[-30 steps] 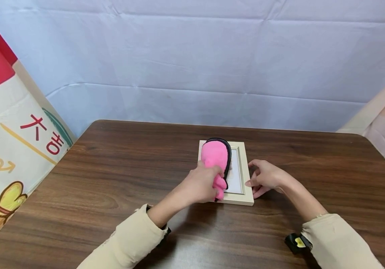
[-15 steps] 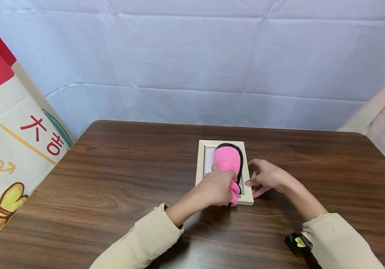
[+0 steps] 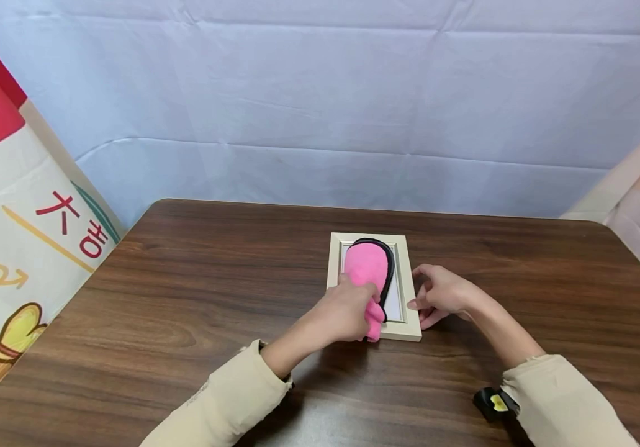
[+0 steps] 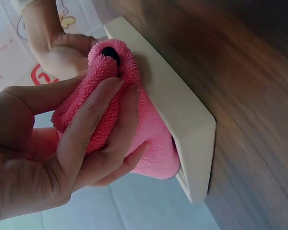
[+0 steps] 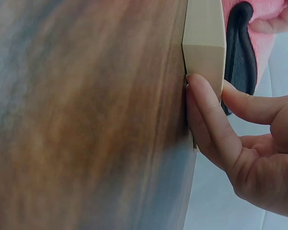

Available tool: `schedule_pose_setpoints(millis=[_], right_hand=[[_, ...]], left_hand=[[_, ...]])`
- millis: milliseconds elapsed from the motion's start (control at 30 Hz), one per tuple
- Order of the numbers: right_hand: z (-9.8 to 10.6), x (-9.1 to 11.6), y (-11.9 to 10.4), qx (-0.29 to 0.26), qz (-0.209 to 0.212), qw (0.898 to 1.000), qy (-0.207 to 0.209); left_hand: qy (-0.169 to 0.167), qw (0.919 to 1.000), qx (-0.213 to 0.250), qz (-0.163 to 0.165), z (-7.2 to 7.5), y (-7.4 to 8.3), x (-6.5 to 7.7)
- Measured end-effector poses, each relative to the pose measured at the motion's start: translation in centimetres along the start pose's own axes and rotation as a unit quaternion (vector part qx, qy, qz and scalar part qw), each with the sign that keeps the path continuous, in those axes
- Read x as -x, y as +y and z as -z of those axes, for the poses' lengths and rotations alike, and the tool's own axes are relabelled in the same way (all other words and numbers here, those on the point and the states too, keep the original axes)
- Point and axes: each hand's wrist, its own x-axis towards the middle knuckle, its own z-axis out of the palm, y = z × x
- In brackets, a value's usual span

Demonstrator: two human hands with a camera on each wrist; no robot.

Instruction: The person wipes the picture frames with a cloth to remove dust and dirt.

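Observation:
A cream picture frame lies face up on the wooden table. Over its glass is a fluffy pink cleaning cloth with black edging. My left hand grips the cloth's near end, which is bunched between thumb and fingers in the left wrist view. The cloth's flat far part covers much of the glass, leaving a strip of white picture bare on the right. My right hand holds the frame's right edge. In the right wrist view its thumb is on the face and its fingers are against the side.
Brown wood-grain table surrounds the frame. Behind it hangs a pale cloth backdrop, and a printed sheet hangs at the left. A black strap with a yellow patch sits at the right sleeve.
My left hand carried the cloth rightward across the glass, then partly back to the left. The right hand and the frame stay in place.

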Motion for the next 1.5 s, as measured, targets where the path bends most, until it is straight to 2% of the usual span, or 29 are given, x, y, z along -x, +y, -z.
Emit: schedule_pose_setpoints(millis=[200, 467, 667, 867, 1033, 1167, 1333, 1500], right_hand=[[0.0, 0.0, -0.1, 0.003, -0.006, 1.0, -0.002], [0.1, 0.1, 0.0, -0.005, -0.008, 1.0, -0.003], [0.1, 0.1, -0.1, -0.003, -0.007, 1.0, -0.003], [0.1, 0.0, 0.0, -0.009, -0.003, 1.0, -0.003], [0.1, 0.0, 0.0, -0.008, 0.001, 1.0, -0.006], [0.1, 0.0, 0.0, -0.008, 0.006, 1.0, -0.008], [0.2, 0.0, 0.1, -0.01, 0.009, 1.0, -0.009], [0.1, 0.1, 0.1, -0.011, 0.011, 1.0, -0.008]], left_hand=[[-0.002, 0.9997, 0.016, 0.02, 0.7, -1.2, 0.8], [-0.002, 0.9998, 0.013, 0.014, 1.3, -2.0, 1.3], [-0.008, 0.9995, 0.024, 0.021, 1.4, -1.0, 1.0], [-0.023, 0.9996, 0.015, -0.002, 1.0, 0.8, 0.3], [-0.027, 0.9992, -0.014, -0.024, 0.2, 1.9, -0.2], [-0.02, 0.9989, -0.034, -0.025, -0.3, 2.2, -0.4], [-0.007, 0.9995, -0.024, -0.018, -0.9, 2.3, -0.3], [0.005, 0.9991, -0.032, -0.027, -1.2, 2.0, -0.2]])
